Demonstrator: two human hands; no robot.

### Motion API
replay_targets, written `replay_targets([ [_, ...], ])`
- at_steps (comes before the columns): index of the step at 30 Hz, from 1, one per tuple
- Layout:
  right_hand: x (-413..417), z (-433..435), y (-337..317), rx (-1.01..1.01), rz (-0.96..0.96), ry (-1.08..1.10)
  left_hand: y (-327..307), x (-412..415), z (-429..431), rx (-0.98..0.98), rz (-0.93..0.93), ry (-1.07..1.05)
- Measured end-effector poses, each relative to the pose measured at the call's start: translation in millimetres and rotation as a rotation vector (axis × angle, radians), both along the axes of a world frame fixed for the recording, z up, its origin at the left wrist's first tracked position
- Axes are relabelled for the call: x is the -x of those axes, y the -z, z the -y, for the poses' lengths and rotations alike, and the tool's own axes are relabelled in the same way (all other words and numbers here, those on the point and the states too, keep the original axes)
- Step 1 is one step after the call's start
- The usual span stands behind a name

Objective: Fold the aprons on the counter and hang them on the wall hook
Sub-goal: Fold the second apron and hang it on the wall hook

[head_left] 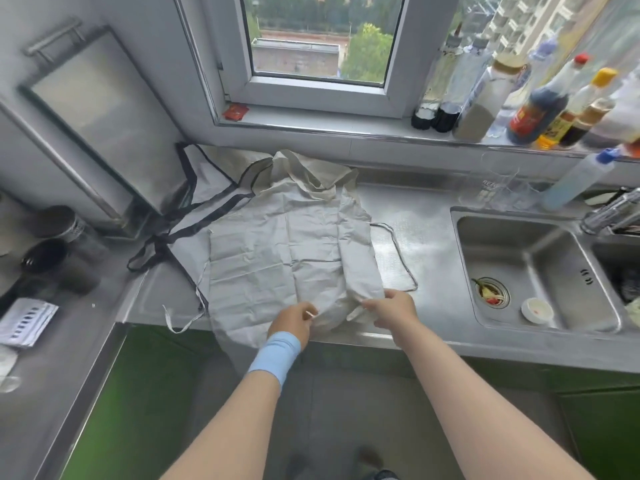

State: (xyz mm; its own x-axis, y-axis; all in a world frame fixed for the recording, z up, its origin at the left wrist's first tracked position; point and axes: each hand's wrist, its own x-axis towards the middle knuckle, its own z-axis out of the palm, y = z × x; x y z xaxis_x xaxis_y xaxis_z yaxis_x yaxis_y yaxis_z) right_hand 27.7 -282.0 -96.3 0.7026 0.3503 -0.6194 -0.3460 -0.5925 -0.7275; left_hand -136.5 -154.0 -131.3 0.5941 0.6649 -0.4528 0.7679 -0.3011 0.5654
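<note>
A creased beige apron [277, 251] lies spread on the steel counter [433, 306], its near hem hanging over the front edge. Under it, to the left and back, lies a second pale apron with black trim and black ties [204, 188]. My left hand [294, 322], with a light blue band on the wrist, pinches the beige apron's near edge. About a hand's width to the right, my right hand [391, 306] grips the same edge at the apron's near right corner. A thin tie loop [401, 258] trails on the counter to the right. No wall hook is in view.
A steel sink [533, 271] with food scraps in its drain lies to the right, a tap beyond it. Sauce bottles [540, 109] crowd the window sill. A steel appliance [100, 126] and dark cups [52, 251] stand at the left. Green cabinet fronts run below the counter.
</note>
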Motion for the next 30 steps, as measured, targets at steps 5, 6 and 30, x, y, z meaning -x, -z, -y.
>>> replay_targets([
  [5,-58.8,27.2,-28.9,-0.015,0.000,0.040,-41.5,-5.5,-42.4,0.008,0.093,-0.066],
  [6,-69.1,33.8,-33.2,-0.015,-0.013,0.035,-49.5,-5.4,-47.0,0.019,0.042,-0.021],
  [30,-77.5,50.1,2.7,0.085,0.283,-0.392,-19.0,-75.3,21.7,0.041,0.168,-0.246],
])
